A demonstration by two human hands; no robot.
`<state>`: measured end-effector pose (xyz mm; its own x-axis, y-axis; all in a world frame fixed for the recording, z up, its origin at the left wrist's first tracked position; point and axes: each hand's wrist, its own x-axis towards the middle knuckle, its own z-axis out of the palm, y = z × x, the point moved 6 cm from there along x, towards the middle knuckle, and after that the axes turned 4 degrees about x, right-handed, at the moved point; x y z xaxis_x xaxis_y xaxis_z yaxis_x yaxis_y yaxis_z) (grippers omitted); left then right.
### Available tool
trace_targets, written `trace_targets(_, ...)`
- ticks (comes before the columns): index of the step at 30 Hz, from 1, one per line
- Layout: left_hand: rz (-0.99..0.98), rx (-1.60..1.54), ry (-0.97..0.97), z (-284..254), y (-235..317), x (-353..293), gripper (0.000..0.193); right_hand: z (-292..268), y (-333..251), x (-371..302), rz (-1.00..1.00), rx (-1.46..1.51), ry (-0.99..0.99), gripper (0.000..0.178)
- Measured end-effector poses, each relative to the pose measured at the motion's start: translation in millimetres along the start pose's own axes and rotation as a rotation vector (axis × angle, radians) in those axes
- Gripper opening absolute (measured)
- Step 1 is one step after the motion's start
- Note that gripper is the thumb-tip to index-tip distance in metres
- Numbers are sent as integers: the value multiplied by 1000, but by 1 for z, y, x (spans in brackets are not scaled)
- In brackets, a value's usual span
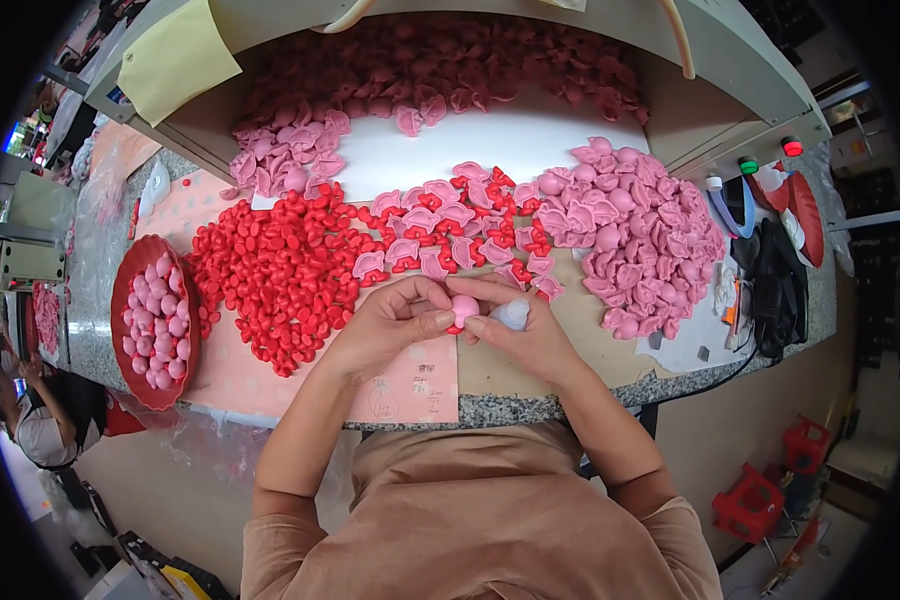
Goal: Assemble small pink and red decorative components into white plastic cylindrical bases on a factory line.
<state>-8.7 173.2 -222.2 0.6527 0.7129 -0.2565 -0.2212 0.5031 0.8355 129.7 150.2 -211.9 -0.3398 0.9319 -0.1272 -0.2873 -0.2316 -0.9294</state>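
Note:
Near the table's front edge, my left hand [395,322] pinches a small round pink plastic piece [464,306] with a bit of red at its lower side. My right hand [532,342] meets it there, thumb and fingertips closed on the same piece. Tucked in the right hand is a small whitish squeeze bottle [511,314]. Just beyond the hands lie pink shell-shaped pieces [455,213] mixed with red ones. A heap of small red bow-like pieces [290,265] spreads to the left, and a pile of pink shells [650,235] to the right.
A red oval basket [122,345] of round pink pieces stands far left. Behind is an open-fronted grey box [760,115] with more pink shells and coloured buttons. Black pouch and cable [776,285] lie far right. Red stools [748,505] stand on the floor; another person [45,415] is at left.

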Motion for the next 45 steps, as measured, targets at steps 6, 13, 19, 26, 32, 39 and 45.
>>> trace_targets(6,-10,30,3,-4,-6,2,11,0,1,-1,4,11,-17,39)
trace_targets(13,-12,56,-27,-3,-5,9,11,-7,2,1,-17,-31,-1,39)
trace_targets(19,38,146,16,-10,7,-2,11,5,1,10,29,-59,-28,41)
trace_targets(26,255,185,-137,2,-5,11,10,-3,5,-5,7,-35,116,47)
trace_targets(32,266,3,-130,7,-2,2,11,0,11,-4,30,0,132,45)
trace_targets(39,312,7,-172,4,3,6,9,0,10,2,23,35,168,46)
trace_targets(45,285,8,-226,7,2,5,9,0,10,0,-11,41,159,46)
